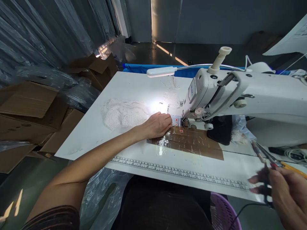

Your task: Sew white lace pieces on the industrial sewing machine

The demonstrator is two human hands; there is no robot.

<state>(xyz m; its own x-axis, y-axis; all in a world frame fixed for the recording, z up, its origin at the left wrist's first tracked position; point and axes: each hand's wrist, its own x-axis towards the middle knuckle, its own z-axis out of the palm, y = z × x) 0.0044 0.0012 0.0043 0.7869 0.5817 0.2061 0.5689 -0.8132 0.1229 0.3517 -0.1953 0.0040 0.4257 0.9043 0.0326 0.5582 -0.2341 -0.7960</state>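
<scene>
My left hand (pixel 159 124) is closed, fingers pressed together, at the left of the needle area of a white sewing machine (pixel 203 88). What it grips, if anything, is hidden under the fingers. Beside the fingertips lies the metal plate (pixel 176 120) with small red marks. White lace fabric (pixel 126 113) lies left of this hand, and more lace (pixel 173 95) lies behind it. At the right edge of the table my right hand (pixel 284 188), blurred, is closed around black-handled scissors (pixel 266 183). Other tools with metal blades and a yellow handle (pixel 294 169) lie just behind it.
Brown tape (pixel 192 143) covers the table in front of the needle. A printed ruler (pixel 168 169) runs along the front edge. A lamp (pixel 161 72) hangs over the table. Cardboard boxes (pixel 26 108) stand at left. A purple basket (pixel 223 210) is below the table.
</scene>
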